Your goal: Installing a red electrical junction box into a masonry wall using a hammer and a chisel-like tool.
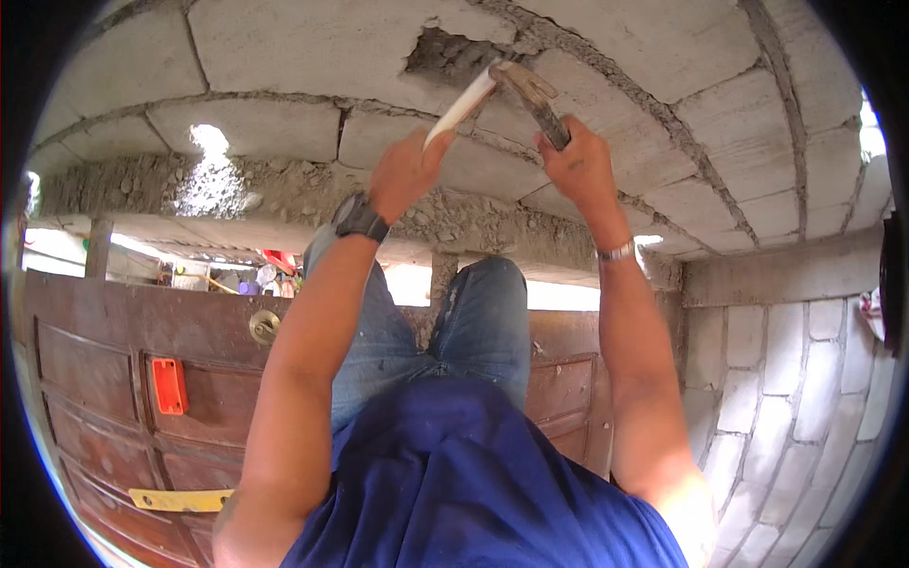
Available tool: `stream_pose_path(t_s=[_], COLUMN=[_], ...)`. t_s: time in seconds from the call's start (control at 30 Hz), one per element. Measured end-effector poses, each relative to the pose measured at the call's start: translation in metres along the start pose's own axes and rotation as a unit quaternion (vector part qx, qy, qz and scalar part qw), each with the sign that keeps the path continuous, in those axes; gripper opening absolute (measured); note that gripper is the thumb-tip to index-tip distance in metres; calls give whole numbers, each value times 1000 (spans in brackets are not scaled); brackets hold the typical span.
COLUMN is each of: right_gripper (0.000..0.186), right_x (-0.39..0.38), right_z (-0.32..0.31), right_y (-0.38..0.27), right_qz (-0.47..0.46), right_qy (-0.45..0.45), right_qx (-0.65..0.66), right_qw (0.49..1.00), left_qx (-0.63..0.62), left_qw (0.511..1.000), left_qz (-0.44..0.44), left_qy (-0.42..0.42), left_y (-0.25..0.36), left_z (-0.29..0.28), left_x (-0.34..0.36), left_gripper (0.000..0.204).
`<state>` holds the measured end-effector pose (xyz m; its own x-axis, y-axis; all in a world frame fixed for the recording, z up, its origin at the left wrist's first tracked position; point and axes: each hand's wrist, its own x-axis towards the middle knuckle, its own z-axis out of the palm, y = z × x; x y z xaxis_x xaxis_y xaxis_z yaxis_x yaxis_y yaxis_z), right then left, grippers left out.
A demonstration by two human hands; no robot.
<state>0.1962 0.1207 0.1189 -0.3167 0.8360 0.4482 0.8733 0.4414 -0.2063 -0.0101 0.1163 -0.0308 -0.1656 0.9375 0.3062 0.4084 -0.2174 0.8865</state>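
The upper part of the view is filled by a wall [275,47] of grey blocks, and a brown panelled door [85,312] is seen below. Between the two, a rough concrete ledge [284,194] is covered with loose rubble. In the wall, a ragged hole [454,55] is already opened beside a mortar joint — its inside is dark and coarse, and its depth cannot be told. The blocks around it are seen largely whole, so the work is judged to be only partly done, with the jagged rim left unshaped. At the hole's lower right edge, a pale rod [464,106] is held slanting upward, its lower end enclosed by the left hand [405,168]. A hammer [526,90] is gripped by its dark handle in the right hand [579,168], which is closed around it. The rod's upper end is met in view by the hammer head — whether they are touching cannot be told.
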Motion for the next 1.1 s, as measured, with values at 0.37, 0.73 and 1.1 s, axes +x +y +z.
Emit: stream_pose_path(t_s=[0.37,0.73,1.1], right_gripper=[30,27,40], right_x=[-121,-155,-169], right_z=[-8,30,33], right_y=[46,50,51], right_qz=[244,294,310], right_qy=[41,63,59], right_qx=[334,438,467], right_qw=[909,847,826], left_qx=[126,139,132], left_qw=[991,990,984], left_qz=[45,22,121], left_qy=[17,-2,-6], left_y=[-5,-9,16], left_z=[5,19,8], left_x=[-50,4,4], left_gripper=[45,44,39])
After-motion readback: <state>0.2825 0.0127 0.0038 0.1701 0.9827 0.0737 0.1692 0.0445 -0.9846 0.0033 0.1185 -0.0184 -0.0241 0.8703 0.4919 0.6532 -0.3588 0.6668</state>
